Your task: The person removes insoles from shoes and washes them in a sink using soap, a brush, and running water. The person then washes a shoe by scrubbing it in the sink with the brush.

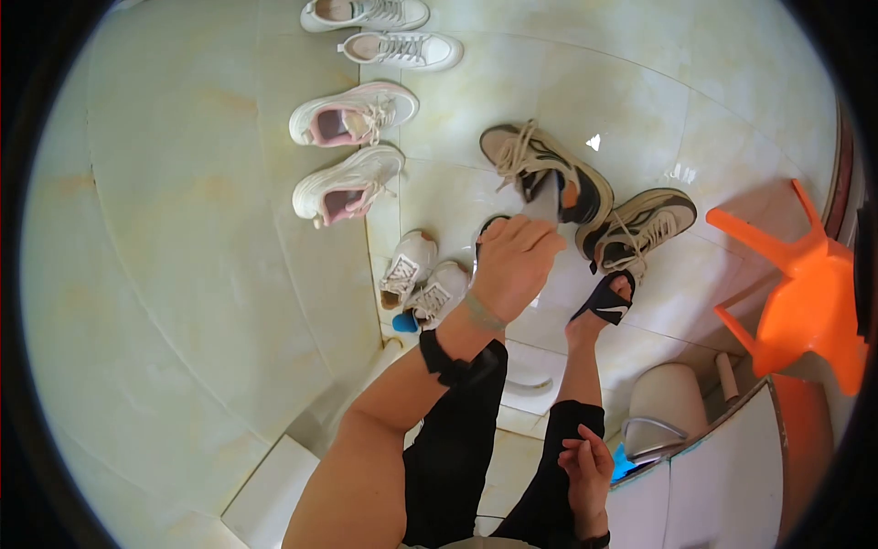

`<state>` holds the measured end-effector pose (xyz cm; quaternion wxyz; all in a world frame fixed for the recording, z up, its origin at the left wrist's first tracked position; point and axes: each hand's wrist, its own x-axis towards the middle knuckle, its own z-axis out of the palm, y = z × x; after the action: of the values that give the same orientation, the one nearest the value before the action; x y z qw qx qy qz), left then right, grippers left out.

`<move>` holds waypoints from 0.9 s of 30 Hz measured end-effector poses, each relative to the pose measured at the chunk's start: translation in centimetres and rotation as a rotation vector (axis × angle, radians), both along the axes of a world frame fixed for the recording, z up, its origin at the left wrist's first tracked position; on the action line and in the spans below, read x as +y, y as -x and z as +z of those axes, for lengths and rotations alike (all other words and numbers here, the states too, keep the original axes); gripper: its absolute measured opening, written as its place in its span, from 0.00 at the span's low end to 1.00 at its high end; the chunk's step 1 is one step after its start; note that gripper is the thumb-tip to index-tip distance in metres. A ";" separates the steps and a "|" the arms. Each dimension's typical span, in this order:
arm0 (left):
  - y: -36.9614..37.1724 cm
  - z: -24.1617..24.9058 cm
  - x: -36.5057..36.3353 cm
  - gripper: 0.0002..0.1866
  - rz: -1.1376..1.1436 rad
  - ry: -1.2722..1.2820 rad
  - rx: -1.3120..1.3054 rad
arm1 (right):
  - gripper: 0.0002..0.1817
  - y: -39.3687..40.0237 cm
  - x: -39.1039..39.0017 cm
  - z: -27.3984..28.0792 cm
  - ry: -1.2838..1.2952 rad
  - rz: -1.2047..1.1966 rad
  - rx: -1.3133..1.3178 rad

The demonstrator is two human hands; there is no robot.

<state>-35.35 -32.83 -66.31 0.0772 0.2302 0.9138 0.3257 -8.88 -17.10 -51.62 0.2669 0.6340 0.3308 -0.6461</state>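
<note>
My left hand [519, 263] reaches forward, its fingers closed on a thin greyish-white piece [545, 199] whose far end lies at the opening of a beige-and-black sneaker [590, 188]. What exactly the piece is, I cannot make out. Beside it, a matching sneaker [654, 227] with loose laces touches the first near the heel. My right hand [590, 467] hangs low near my knee, fingers loosely curled and partly apart, with nothing visible in it.
To the left are white-and-pink sneakers [352, 114], white shoes [402, 50] and small white shoes [407, 265]. My foot wears a black slipper [608, 300]. An orange stool [805, 293] lies at the right, above a white bin [666, 403] and a cabinet [722, 467].
</note>
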 end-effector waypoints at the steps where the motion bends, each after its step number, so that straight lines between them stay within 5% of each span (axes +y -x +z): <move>1: -0.9 -1.1 -0.1 0.11 -0.056 0.006 -0.093 | 0.16 -0.2 -0.1 0.0 -0.005 0.010 0.012; 4: -4.9 -6.6 -2.1 0.10 -0.047 0.044 -0.273 | 0.16 -0.6 0.0 0.3 -0.002 0.066 0.015; 10: -2.0 -3.6 -1.9 0.05 0.400 0.068 -0.090 | 0.16 -1.1 0.9 1.2 -0.009 0.065 0.063; 19: -6.4 -0.6 -3.5 0.05 0.198 0.137 -0.245 | 0.17 0.0 0.6 3.2 -0.047 0.206 0.099; 27: -4.3 17.1 -2.8 0.11 0.218 0.019 -0.269 | 0.18 5.6 3.5 13.0 -0.191 0.288 0.282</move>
<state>-31.09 -35.59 -49.25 0.1653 0.0830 0.9178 0.3513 -14.50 -13.61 -38.63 0.2463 0.5058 0.5116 -0.6495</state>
